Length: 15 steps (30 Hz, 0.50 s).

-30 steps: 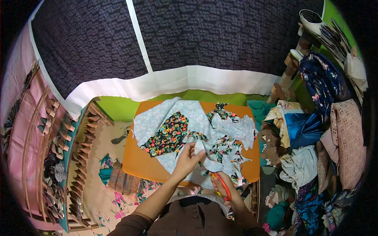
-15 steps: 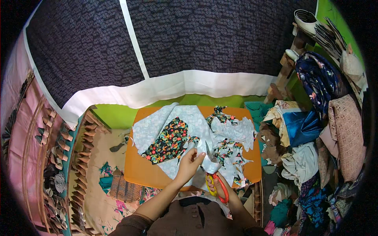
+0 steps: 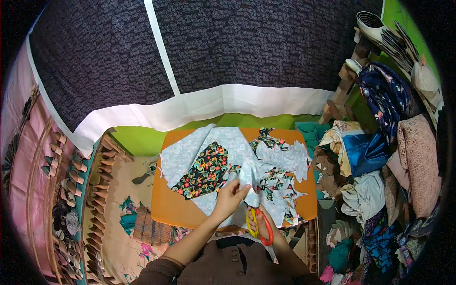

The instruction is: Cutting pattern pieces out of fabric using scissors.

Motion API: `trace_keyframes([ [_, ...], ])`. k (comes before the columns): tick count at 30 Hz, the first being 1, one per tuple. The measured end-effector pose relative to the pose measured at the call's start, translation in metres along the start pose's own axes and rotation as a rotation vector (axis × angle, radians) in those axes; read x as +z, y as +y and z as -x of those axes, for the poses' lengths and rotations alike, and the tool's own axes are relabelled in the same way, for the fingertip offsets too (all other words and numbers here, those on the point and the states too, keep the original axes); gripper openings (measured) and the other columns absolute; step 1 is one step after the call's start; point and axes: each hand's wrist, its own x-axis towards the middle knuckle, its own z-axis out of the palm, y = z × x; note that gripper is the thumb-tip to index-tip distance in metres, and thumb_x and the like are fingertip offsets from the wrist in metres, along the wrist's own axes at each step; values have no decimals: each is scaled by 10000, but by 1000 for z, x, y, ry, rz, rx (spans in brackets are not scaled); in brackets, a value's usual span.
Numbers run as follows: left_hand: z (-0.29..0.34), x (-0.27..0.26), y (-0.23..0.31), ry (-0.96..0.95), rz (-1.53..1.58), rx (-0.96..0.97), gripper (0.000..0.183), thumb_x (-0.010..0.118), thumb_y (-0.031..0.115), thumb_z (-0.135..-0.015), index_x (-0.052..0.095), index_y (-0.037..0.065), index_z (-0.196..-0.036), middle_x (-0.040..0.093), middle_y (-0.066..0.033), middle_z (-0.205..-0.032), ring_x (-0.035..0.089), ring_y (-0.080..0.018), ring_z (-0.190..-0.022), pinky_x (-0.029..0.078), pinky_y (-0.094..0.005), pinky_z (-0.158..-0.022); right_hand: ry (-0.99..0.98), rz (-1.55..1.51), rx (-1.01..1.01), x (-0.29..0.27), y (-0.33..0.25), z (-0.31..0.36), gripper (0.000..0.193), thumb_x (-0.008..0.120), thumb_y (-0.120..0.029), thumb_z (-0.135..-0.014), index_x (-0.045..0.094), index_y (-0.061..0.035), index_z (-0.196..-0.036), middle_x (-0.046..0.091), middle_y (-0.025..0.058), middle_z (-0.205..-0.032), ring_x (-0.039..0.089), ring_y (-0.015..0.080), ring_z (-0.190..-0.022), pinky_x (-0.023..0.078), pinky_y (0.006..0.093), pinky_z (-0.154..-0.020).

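My left hand (image 3: 231,196) pinches the edge of a pale-backed floral fabric (image 3: 232,143), which is lifted off the table in front of me. Its printed face, black with orange, red and green flowers, shows where a part is folded over. Held in my right hand (image 3: 257,223) are scissors (image 3: 265,231) with one red and one yellow handle loop. Their blades point away from me and are hidden under the raised cloth. Ragged floral scraps (image 3: 280,164) lie just right of the fabric, some pale side up.
The orange table (image 3: 173,209) carries the cloth. Shoe lasts (image 3: 97,204) line a rack at the left. Heaped fabrics (image 3: 363,194) and a rolled beige textile (image 3: 418,166) crowd the right side. A dark patterned curtain (image 3: 247,47) hangs beyond the table.
The scissor blade that showed above the cloth is now covered by it. The lifted fabric has shifted slightly beside my left fingers, which keep their pinch.
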Motion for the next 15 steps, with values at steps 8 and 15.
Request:
trace_keyframes([
  [8, -3, -4, -10, -41, -192, 37, 366, 583, 258, -791, 372, 17, -613, 318, 3, -534, 295, -74, -527, 278, -230, -461, 3, 33, -51, -4, 0, -3, 616, 419, -577, -775, 346, -31, -1052, 345, 1, -758, 315, 43, -553, 287, 154, -475],
  [15, -4, -7, -12, -32, -208, 41, 306, 581, 236, -793, 432, 16, -640, 377, 18, -553, 327, -51, -537, 292, -211, -471, 58, 39, 47, -1, -12, 1, 555, 428, -546, -792, 386, -44, -1026, 347, -11, -728, 298, 23, -522, 243, 133, -434],
])
